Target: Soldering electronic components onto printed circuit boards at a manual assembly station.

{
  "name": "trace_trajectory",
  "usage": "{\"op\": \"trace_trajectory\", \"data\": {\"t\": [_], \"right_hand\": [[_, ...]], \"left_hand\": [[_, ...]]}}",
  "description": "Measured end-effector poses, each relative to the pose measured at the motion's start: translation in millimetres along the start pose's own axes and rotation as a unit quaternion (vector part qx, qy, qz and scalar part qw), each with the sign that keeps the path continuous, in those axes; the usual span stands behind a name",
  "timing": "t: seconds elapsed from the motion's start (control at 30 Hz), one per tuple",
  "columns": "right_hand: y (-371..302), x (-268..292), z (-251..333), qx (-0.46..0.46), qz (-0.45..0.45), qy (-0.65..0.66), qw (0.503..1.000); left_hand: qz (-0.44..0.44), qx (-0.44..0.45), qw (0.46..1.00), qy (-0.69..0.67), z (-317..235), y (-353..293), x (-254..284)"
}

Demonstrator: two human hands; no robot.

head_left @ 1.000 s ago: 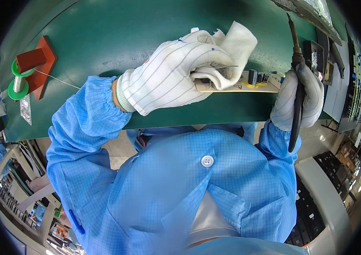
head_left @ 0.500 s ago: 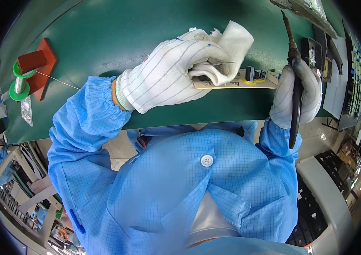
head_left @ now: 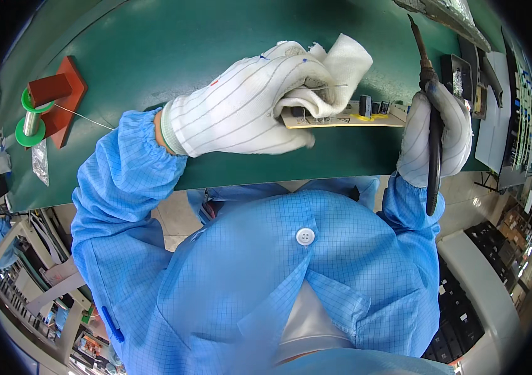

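Observation:
My left hand point(head_left: 241, 106), in a white striped glove, is closed on a folded white cloth point(head_left: 350, 65). The cloth lies against the left part of a circuit board point(head_left: 341, 124), and the glove's thumb shows below the board's near edge. Toward the right end of the board stand a tall dark capacitor point(head_left: 365, 106) and several smaller parts, with yellow marks around them. My gloved right hand point(head_left: 456, 134) is wrapped round the black handle of a soldering iron point(head_left: 435, 156), its tip pointing up and away. The right fingers are close to the board's right end; whether they touch it I cannot tell.
On the left of the green table point(head_left: 228, 31), a solder wire spool point(head_left: 30, 124) with green flanges sits by a reddish-brown stand point(head_left: 73, 94). A small clear bag point(head_left: 39, 164) lies near it. At the right are a dark tray point(head_left: 458, 78) and a row of boards point(head_left: 524, 125).
My left hand and the cloth have shifted slightly, and the left thumb now shows below the board. The board has moved a little up and left. The soldering iron's tip has edged left.

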State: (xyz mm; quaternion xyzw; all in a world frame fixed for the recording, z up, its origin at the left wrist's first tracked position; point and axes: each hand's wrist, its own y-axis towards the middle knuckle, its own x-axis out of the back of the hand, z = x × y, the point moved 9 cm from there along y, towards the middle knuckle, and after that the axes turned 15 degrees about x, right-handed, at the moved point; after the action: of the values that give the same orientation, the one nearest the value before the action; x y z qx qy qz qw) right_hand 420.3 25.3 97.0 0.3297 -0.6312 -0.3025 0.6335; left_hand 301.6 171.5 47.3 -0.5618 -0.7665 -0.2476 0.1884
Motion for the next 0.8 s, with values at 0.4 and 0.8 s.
{"op": "trace_trajectory", "data": {"t": [0.4,0.8], "right_hand": [[-1.5,-0.3,-1.3,-0.004,-0.002,-0.001,1.0],[-2.1,-0.6,-1.8,-0.005,-0.001,0.0,1.0]], "left_hand": [[0.076,0.009,0.994,-0.072,0.9,6.5,0.4],[0.024,-0.186,0.979,0.086,-18.1,2.2,1.9]]}}
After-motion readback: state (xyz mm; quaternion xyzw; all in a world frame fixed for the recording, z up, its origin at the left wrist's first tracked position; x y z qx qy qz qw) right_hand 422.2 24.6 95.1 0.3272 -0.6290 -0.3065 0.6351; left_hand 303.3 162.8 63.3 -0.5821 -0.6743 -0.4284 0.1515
